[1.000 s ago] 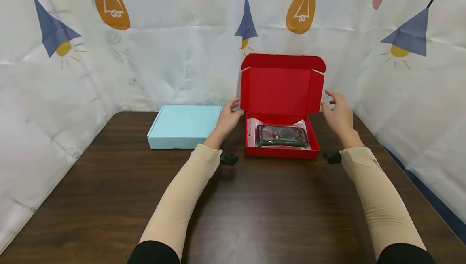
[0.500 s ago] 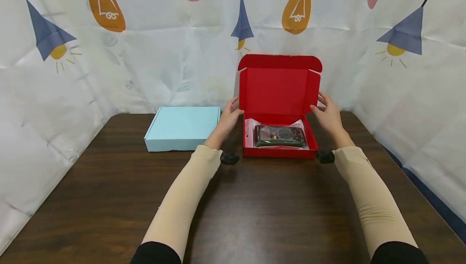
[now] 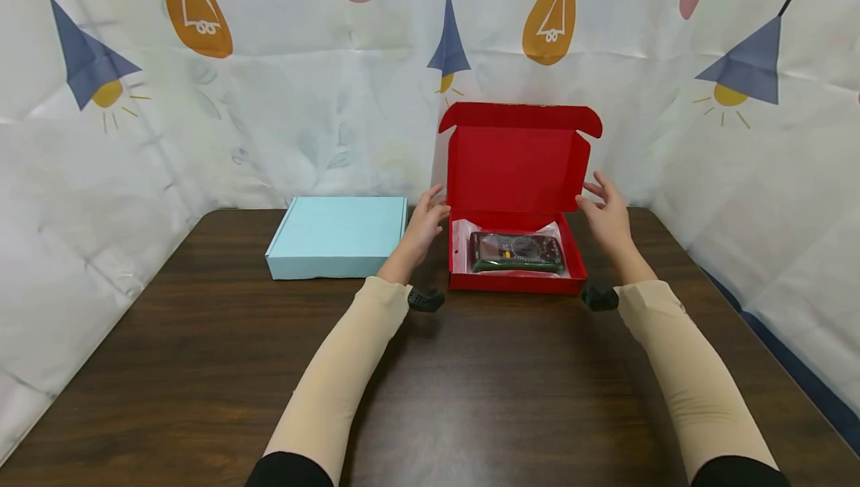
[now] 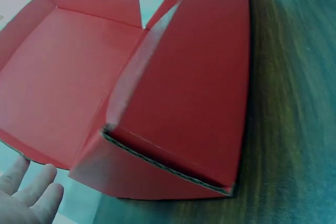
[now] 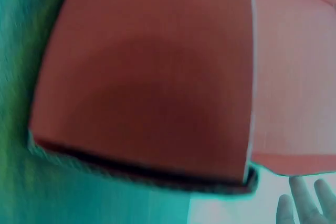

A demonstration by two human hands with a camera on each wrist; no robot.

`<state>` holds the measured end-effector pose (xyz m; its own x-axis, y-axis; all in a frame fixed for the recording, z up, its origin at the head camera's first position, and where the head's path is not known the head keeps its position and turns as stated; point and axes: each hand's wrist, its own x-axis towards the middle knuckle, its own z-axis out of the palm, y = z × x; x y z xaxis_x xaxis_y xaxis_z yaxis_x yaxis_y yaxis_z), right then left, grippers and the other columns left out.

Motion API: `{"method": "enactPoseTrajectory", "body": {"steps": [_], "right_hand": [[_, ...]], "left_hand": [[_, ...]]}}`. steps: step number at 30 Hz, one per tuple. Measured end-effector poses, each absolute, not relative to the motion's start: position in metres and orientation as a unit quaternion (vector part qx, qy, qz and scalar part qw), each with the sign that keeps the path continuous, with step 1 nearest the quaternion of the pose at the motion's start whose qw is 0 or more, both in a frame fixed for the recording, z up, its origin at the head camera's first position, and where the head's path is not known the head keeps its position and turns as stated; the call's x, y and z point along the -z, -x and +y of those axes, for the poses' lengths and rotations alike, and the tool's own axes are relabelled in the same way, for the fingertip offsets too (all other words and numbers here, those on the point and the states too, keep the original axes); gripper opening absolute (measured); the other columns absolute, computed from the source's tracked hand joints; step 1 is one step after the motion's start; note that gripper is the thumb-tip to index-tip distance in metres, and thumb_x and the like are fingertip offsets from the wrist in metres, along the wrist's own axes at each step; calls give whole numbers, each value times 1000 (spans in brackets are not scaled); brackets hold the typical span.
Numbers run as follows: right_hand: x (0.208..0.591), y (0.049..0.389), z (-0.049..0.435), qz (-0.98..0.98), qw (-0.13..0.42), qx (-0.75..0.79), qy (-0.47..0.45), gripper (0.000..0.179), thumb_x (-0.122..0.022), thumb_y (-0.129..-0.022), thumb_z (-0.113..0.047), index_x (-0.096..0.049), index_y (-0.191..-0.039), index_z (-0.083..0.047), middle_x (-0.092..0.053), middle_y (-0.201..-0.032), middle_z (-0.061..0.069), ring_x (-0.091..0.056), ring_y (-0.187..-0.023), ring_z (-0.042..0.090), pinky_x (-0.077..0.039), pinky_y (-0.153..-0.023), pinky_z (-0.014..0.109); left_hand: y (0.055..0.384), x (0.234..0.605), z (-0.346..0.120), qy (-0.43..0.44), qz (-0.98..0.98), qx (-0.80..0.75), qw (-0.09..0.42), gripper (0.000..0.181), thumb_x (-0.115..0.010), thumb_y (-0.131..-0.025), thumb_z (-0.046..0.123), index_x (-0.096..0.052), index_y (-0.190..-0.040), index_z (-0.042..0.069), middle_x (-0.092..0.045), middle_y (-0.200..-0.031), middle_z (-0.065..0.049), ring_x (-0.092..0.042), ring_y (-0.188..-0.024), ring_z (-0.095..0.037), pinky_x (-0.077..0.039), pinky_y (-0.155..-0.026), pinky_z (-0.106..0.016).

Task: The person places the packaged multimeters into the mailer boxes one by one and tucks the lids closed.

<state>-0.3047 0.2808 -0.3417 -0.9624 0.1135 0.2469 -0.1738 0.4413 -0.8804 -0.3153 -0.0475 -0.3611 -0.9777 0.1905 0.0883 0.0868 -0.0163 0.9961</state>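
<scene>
A red cardboard box (image 3: pixel 517 282) stands on the table with its lid (image 3: pixel 513 166) raised behind it. Inside lies a multimeter (image 3: pixel 517 252), dark with a round dial, in a clear plastic bag (image 3: pixel 462 244). My left hand (image 3: pixel 422 229) is at the lid's left side, fingertips right at its lower edge. On the other side, my right hand (image 3: pixel 608 218) has its fingers extended at the lid's right edge. The left wrist view shows loosely bent fingers (image 4: pixel 37 192) beside the lid, and the right wrist view shows fingers (image 5: pixel 302 198) below the lid's edge.
A closed light blue box (image 3: pixel 339 229) sits left of the red box, close to my left forearm. The dark wooden table (image 3: pixel 484 397) extends toward me. Behind it hangs a white cloth (image 3: pixel 282 113) printed with lamps and bulbs.
My right hand has come left to the lid's right edge. The lid's side flaps have turned inward, so the top flap now sticks out beyond them. My left hand has shifted only slightly.
</scene>
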Motion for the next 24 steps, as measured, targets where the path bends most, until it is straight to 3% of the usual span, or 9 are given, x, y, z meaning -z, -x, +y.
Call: {"method": "enactPoseTrajectory", "body": {"steps": [7, 18, 20, 24], "right_hand": [[343, 299, 277, -834, 95, -541, -42, 72, -51, -107, -23, -12, -166, -11, -29, -164, 22, -37, -144, 44, -34, -113, 58], [346, 292, 282, -846, 81, -524, -63, 65, -50, -107, -21, -22, -164, -8, -38, -158, 25, -42, -140, 46, -35, -112, 60], [348, 291, 283, -845, 80, -525, -69, 63, -49, -107, -21, -24, -164, -8, -39, -158, 25, -44, -139, 45, -36, -113, 57], [354, 291, 286, -843, 83, -526, -80, 62, -48, -107, -21, -25, -163, -9, -39, -158, 25, -51, -133, 39, -46, -107, 37]], "left_hand": [[312, 367, -50, -100, 695, -710, 44, 57, -42, -107, 20, -27, -162, 16, -35, -162, -15, -39, -144, -37, -29, -118, -54], [308, 373, -54, -134, 697, -701, 69, 57, -36, -108, 21, -24, -164, 14, -31, -164, -16, -32, -148, -40, -24, -119, -55], [308, 374, -55, -135, 697, -700, 71, 57, -35, -109, 21, -24, -164, 14, -31, -164, -16, -32, -148, -39, -23, -120, -56], [306, 376, -53, -134, 696, -701, 73, 56, -33, -109, 21, -25, -163, 15, -32, -164, -15, -31, -149, -38, -22, -120, -57]]}}
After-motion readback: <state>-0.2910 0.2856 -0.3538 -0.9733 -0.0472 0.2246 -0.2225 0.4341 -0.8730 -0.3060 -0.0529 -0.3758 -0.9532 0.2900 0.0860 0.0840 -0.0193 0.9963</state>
